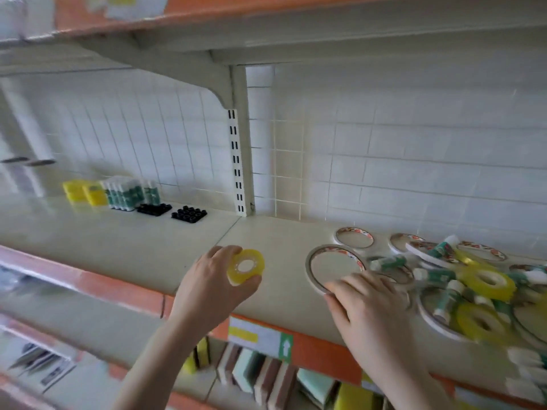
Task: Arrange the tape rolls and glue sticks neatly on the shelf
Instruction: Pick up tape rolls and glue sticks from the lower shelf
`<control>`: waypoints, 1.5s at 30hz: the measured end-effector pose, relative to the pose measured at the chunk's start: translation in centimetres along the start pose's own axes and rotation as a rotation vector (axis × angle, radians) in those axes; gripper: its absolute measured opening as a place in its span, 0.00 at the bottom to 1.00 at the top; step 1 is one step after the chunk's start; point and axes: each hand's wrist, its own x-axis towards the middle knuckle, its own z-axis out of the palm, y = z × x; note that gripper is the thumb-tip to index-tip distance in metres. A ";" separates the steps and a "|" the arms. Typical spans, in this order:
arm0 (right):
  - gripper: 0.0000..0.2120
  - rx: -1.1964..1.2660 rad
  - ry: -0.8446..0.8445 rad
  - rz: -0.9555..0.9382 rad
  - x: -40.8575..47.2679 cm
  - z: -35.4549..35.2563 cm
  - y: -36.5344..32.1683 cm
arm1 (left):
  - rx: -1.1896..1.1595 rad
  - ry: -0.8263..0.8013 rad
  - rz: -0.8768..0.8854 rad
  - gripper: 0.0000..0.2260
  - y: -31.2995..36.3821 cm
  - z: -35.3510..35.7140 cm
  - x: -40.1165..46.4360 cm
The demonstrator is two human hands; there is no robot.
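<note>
Yellow tape, a small roll (245, 267), sits pinched in the left hand (213, 287), thumb under its lower edge and fingers curled behind it, lifted just above the shelf (133, 241). The right hand (367, 309) lies flat with straight fingers on the near rim of a large thin white tape ring (333, 269), touching it and grasping nothing.

At the right end of the shelf lies the unsorted heap (461, 279): more thin rings, two fatter yellow rolls, and green-and-white glue sticks strewn across one another at all angles. Far off at the back left stands the tidy part: a row of upright glue sticks (130, 193), yellow rolls stacked (84, 192) just beside them, and two black trays (171, 211) in front.

Judging from this, the step in hand is carrying one yellow roll from the heap toward the stacked ones, with most of the heap still to sort. The next move calls for a long reach leftward and back, setting the roll squarely against its fellows without knocking the standing sticks.
</note>
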 end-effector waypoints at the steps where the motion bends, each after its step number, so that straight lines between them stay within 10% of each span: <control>1: 0.10 0.006 -0.003 -0.008 0.7 0.9 -1.8 | 0.008 0.017 -0.004 0.25 -1.8 -1.1 0.1; 17: 0.02 0.099 0.002 -0.011 14.4 16.9 -30.8 | 0.098 0.109 -0.054 0.36 -32.7 -18.7 5.5; 45: 0.12 -0.158 0.026 0.160 34.8 36.5 -46.9 | 0.039 -0.096 0.060 0.25 -57.4 -21.0 33.8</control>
